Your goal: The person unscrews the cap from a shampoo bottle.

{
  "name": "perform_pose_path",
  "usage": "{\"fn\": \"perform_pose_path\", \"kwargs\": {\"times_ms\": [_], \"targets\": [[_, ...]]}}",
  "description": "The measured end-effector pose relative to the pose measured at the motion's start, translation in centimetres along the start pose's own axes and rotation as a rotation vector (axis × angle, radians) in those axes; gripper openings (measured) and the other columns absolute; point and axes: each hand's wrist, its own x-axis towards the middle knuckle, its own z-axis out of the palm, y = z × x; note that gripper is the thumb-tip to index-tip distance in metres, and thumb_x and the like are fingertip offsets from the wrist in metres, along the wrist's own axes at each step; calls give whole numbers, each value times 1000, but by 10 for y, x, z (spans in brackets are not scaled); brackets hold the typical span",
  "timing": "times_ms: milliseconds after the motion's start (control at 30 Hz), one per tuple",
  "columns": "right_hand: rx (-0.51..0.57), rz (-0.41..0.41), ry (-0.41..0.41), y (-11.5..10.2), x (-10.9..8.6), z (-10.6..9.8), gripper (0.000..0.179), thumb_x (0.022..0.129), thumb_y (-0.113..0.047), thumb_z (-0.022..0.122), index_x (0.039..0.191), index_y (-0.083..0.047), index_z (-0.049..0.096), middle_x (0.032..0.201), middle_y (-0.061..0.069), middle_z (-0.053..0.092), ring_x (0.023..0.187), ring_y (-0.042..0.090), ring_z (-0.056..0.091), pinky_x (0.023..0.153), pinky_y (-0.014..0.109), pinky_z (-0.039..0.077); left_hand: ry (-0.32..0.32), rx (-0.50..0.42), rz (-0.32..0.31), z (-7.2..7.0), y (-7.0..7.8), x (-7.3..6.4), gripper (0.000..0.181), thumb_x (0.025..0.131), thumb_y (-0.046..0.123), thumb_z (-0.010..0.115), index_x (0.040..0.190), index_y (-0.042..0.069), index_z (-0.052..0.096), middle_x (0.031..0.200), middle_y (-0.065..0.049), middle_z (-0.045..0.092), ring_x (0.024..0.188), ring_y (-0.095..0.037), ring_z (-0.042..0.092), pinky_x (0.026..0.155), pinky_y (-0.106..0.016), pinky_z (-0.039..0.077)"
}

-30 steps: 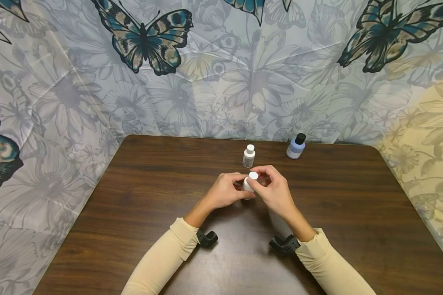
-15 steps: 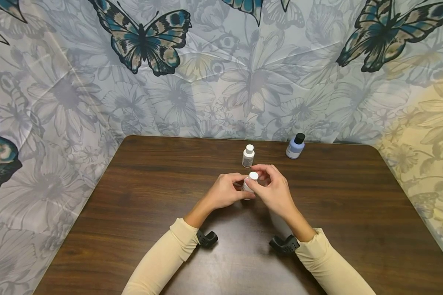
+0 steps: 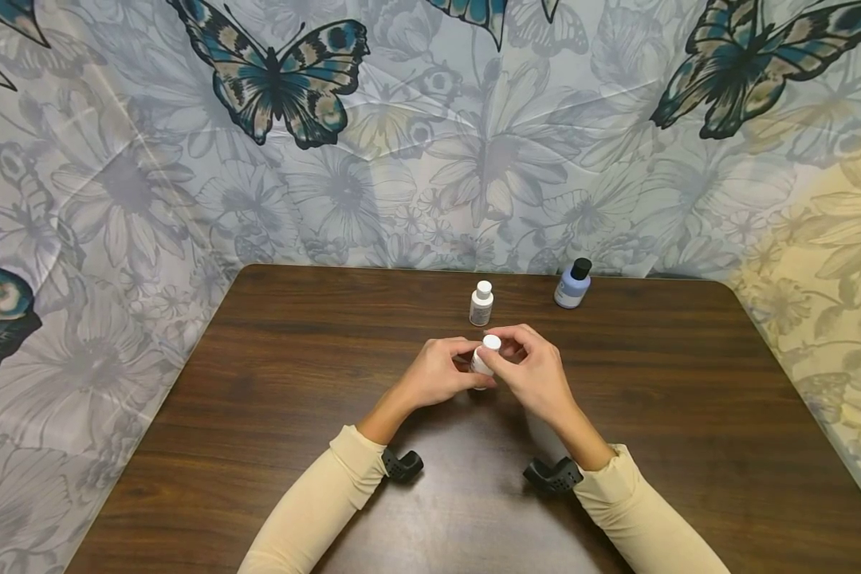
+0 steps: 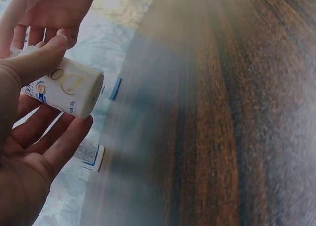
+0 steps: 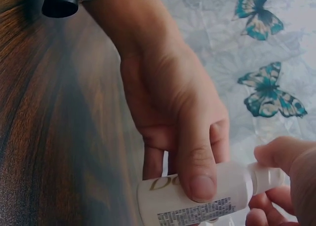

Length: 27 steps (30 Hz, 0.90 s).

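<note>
Between both hands is a small white bottle [image 3: 481,364] with gold lettering, held close over the table in the head view. My left hand [image 3: 439,371] grips its body, thumb on the near side and fingers behind. The left wrist view shows the bottle's label and base [image 4: 91,95] beyond the thumb. My right hand [image 3: 536,373] pinches the white cap [image 3: 492,342] between thumb and fingers. In the right wrist view the right thumb [image 5: 281,152] lies against the cap [image 5: 267,178], while the left thumb presses on the bottle's side.
Behind the hands, a second white bottle [image 3: 481,304] stands upright on the dark wooden table [image 3: 294,359]. A blue-violet bottle with a black cap [image 3: 572,284] stands farther right by the back edge. A butterfly-print cloth [image 3: 402,159] hangs behind the table.
The right hand's fingers have shifted very slightly at the cap. The left hand and the bottle it grips stay almost in place, and the standing bottles have not moved.
</note>
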Motion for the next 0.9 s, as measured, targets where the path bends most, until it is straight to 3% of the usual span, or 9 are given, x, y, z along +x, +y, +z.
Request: {"fn": "perform_pose_path", "kwargs": {"times_ms": [133, 433, 667, 900], "targets": [[32, -32, -28, 0, -1, 0, 23, 89, -16, 78, 112, -15, 76, 93, 4, 68, 81, 14, 60, 69, 19, 47, -2, 5, -9, -1, 0, 0, 47, 80, 29, 89, 123, 18, 74, 106, -2, 77, 90, -8, 73, 77, -17, 59], [67, -66, 16, 1, -2, 2, 22, 90, -16, 79, 111, -12, 76, 84, 4, 63, 70, 4, 54, 58, 18, 43, -10, -1, -16, -4, -1, -1, 49, 80, 29, 89, 125, 17, 74, 111, -1, 77, 90, -4, 72, 76, -17, 59], [73, -101, 12, 0, -3, 4, 24, 88, -9, 78, 112, -12, 76, 84, 1, 61, 70, 5, 51, 59, 17, 41, -45, -3, -17, -7, -1, -1, 49, 80, 27, 89, 125, 17, 73, 115, -2, 77, 91, -5, 73, 77, -17, 59], [85, -117, -55, 0, -2, 3, 33, 91, -9, 75, 123, -13, 73, 98, 1, 65, 76, 11, 54, 63, 19, 45, -43, -23, -3, -7, -3, -1, 46, 80, 28, 89, 123, 17, 74, 112, -1, 77, 92, -5, 74, 78, -19, 60]]}}
